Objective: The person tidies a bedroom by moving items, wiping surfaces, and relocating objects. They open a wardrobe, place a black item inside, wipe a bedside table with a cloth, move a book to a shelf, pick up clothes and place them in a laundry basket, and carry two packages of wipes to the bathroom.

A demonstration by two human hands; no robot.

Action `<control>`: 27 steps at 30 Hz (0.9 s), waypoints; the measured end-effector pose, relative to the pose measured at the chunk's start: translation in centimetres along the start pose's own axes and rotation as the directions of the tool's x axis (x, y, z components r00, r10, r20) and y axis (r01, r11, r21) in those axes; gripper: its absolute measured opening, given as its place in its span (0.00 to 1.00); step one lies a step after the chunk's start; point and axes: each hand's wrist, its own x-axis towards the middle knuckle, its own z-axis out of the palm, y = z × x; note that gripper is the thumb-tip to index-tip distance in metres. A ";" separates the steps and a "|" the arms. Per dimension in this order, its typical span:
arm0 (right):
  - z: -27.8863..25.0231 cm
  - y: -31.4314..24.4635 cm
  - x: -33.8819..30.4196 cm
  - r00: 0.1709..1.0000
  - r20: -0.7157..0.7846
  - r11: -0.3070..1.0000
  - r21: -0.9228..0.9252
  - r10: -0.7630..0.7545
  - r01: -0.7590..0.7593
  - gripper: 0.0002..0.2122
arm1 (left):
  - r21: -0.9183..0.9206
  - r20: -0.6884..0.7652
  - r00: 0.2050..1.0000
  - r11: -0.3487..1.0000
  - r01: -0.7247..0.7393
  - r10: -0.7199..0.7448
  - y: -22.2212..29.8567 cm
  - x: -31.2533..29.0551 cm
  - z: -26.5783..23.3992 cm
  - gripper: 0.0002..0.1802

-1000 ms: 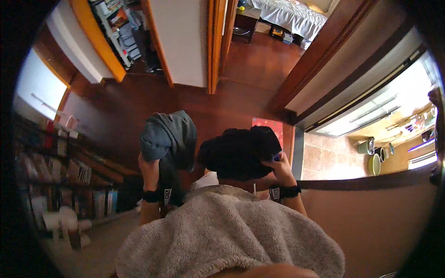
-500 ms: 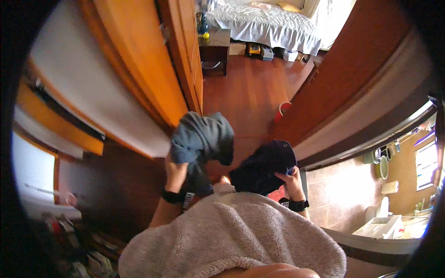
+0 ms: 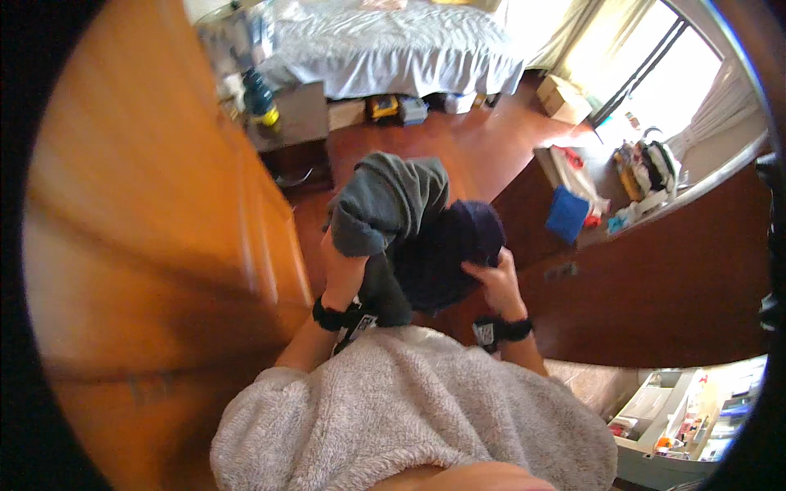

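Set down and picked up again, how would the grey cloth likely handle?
The grey cloth would likely flop, judging by its loose, rounded folds. It probably wouldn't slip easily, since its surface looks matte. Breakage seems unlikely: it appears soft throughout.

Home bedroom doorway, draped bed (image 3: 393,51), curtained window (image 3: 667,69), wooden door (image 3: 147,245)

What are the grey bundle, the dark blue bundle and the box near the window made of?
Grey bundle: soft, matte fabric, perhaps cotton; it droops in folds.
Dark blue bundle: dull fabric too, softly rumpled; exact kind unclear.
Box: probably cardboard, plain tan, matte and flat-sided.
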 end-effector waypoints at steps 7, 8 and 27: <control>-6.7 -1.9 25.0 0.963 -0.217 0.987 0.035 0.161 -0.157 0.12 | 0.117 0.199 0.980 0.992 -0.043 0.019 -8.7 33.7 12.4 0.21; -8.1 -1.9 28.4 0.946 -0.266 0.983 0.040 0.186 -0.182 0.12 | 0.145 0.187 0.982 0.988 -0.054 0.027 -9.9 37.9 14.1 0.20; -50.2 -6.7 94.3 0.780 -0.621 0.905 0.371 0.077 0.206 0.10 | 0.200 0.387 0.922 0.973 -0.112 0.027 -34.3 98.1 62.9 0.18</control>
